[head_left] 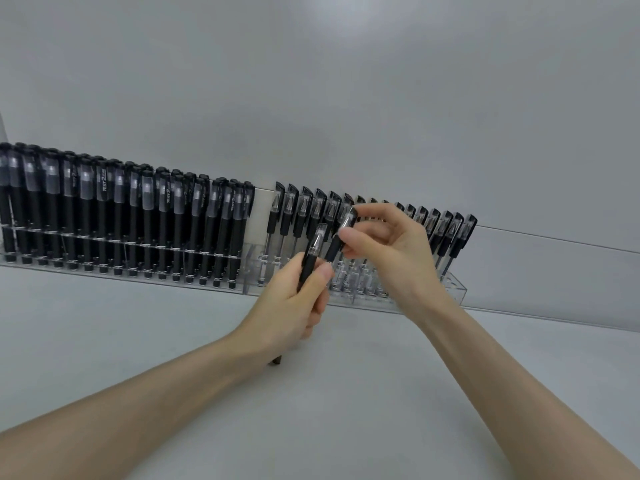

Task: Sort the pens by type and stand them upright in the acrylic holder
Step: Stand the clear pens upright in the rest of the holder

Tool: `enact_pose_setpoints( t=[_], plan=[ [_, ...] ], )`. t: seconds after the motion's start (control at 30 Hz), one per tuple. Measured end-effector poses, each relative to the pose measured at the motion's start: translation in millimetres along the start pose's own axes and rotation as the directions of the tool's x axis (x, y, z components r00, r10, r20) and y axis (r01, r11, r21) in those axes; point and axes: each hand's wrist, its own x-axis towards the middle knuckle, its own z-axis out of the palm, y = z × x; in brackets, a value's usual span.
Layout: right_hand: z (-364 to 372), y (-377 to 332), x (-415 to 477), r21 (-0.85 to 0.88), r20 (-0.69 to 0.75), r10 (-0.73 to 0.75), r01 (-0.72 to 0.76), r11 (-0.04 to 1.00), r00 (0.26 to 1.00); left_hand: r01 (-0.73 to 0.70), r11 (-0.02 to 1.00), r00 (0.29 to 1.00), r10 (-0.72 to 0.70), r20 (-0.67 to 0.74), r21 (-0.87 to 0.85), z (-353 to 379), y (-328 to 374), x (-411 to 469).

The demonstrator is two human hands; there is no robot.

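A pale grey table (329, 410) runs back to a plain grey wall (311, 81), and a long acrylic holder (450, 296) stands along the line where they meet.

The holder's left stretch is packed with upright black-barrelled pens (114, 216) that have frosted caps. Its right stretch carries a row of upright clear-barrelled pens (284, 220) with black grips and black clips. A narrow gap with a clear divider separates the two groups.

Both bare forearms reach in from the near edge. The left hand (294, 306) has its fingers curled round a dark pen (311, 254), thumb pressed along the barrel. The pen is held nearly upright just in front of the holder, cap end up, and its lower end pokes out beneath the palm.

The right hand (391, 251) is raised over the clear-barrelled row. Its thumb and forefinger pinch a clip-cap pen (335, 247) near the cap, and the other fingers are loosely bent behind. That pen tilts slightly, its grip pointing down toward the holder's slots, close beside the dark pen.
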Motion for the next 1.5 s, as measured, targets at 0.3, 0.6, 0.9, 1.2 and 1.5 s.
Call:
enact_pose_setpoints(
  t=[0.3,0.6,0.9,1.2,1.5],
  plan=[
    [-10,-7,-1,0.017,-0.073,-0.078,0.079,0.997,0.994,0.067,0.990,0.996,-0.058,-0.067,0.127,-1,0,2],
    [-25,-4,22,-0.302,-0.218,-0.300,0.229,0.926,0.929,0.063,0.988,0.972,-0.029,-0.235,0.137,-11,0,11],
    [-17,17,26,-0.383,-0.090,-0.251,0.199,0.902,0.964,-0.066,0.969,0.973,0.116,-0.199,0.238,-9,-4,8],
    [-20,12,34,-0.498,-0.002,-0.187,0.161,0.852,0.982,-0.012,0.984,0.976,0.051,-0.212,0.180,-8,-6,11],
    [-18,12,23,-0.551,-0.021,-0.181,0.140,0.823,0.983,-0.039,0.989,0.985,0.062,-0.164,0.139,-8,-7,10]
  ],
)
